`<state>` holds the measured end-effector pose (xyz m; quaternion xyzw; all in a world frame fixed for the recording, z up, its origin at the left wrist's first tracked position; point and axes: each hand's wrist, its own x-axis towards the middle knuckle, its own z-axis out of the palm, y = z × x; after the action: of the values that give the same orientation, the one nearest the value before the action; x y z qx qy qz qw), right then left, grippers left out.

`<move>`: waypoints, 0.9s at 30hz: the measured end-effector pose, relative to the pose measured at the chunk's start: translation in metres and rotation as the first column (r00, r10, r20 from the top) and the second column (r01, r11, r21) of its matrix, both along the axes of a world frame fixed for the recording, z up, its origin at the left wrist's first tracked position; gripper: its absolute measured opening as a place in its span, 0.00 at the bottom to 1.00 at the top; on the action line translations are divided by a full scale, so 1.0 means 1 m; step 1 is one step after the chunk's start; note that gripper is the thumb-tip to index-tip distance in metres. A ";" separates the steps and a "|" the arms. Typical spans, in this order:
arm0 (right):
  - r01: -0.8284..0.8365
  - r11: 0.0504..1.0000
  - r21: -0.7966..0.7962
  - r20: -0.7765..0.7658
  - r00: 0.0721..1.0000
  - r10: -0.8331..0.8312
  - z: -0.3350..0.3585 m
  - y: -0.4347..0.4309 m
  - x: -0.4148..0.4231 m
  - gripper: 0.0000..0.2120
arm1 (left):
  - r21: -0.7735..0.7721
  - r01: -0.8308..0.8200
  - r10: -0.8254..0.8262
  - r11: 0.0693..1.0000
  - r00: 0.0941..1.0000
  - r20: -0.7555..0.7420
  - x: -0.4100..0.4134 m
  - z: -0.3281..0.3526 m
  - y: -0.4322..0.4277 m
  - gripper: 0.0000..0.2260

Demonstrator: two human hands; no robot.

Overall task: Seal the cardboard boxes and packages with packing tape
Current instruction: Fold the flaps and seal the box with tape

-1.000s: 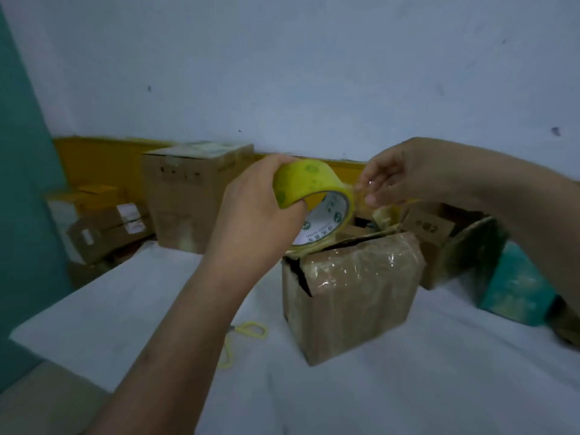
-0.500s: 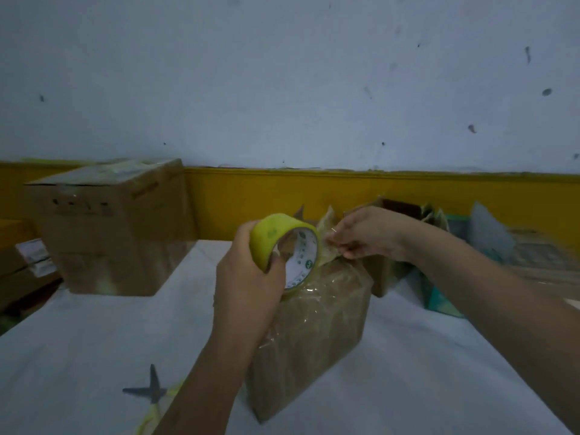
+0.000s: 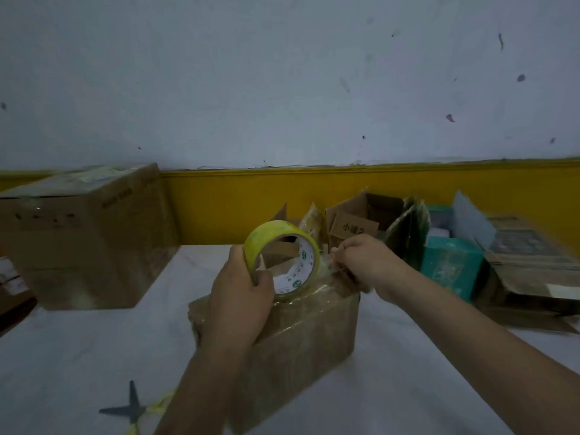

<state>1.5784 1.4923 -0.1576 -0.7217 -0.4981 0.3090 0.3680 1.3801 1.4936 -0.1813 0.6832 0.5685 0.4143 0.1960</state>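
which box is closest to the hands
The small taped box under the left hand and right hand; the big box at left and the open box behind stand apart.

Packing and storage room, makeshift.
White-covered table (image 3: 408, 387) before a bare, marked wall (image 3: 282, 73) with yellow lower band (image 3: 408, 189). Stock present: large sealed carton (image 3: 88, 240), tape-wrapped box (image 3: 307, 334), open cardboard boxes (image 3: 361, 221), flattened cardboard (image 3: 533, 271), teal box (image 3: 448, 265), tape roll (image 3: 266, 240), scissors (image 3: 125, 409).
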 end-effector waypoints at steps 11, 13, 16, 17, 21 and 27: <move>-0.024 0.998 -0.049 -0.599 0.801 -0.010 -0.001 -0.043 0.010 0.09 | -0.153 0.259 -0.223 0.954 0.950 0.219 0.005 0.010 0.025 0.05; -0.025 0.999 -0.029 -0.624 0.781 0.001 -0.008 -0.048 0.012 0.11 | -0.119 0.266 -0.229 0.957 0.940 0.254 0.005 0.007 0.021 0.05; -0.021 1.000 -0.009 -0.631 0.775 0.011 -0.014 -0.055 0.015 0.12 | -0.071 0.289 -0.258 0.955 0.924 0.283 0.003 0.003 0.015 0.06; -0.022 1.000 -0.004 -0.635 0.773 0.014 -0.014 -0.057 0.015 0.12 | -0.042 0.289 -0.265 0.956 0.919 0.291 0.002 0.002 0.014 0.06; 0.005 0.999 0.048 -0.618 0.786 0.026 -0.014 -0.061 0.008 0.09 | 0.096 0.199 -0.221 0.975 0.907 0.360 0.000 0.002 0.007 0.07; 0.060 0.998 0.005 -0.603 0.796 -0.045 -0.019 -0.064 0.017 0.12 | 0.134 0.220 -0.257 0.966 0.821 0.509 -0.007 0.004 0.005 0.11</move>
<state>1.5950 1.4280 -0.1764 -0.5951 -0.3386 0.5063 0.5243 1.3735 1.4990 -0.1772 0.6170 0.3892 0.5757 0.3694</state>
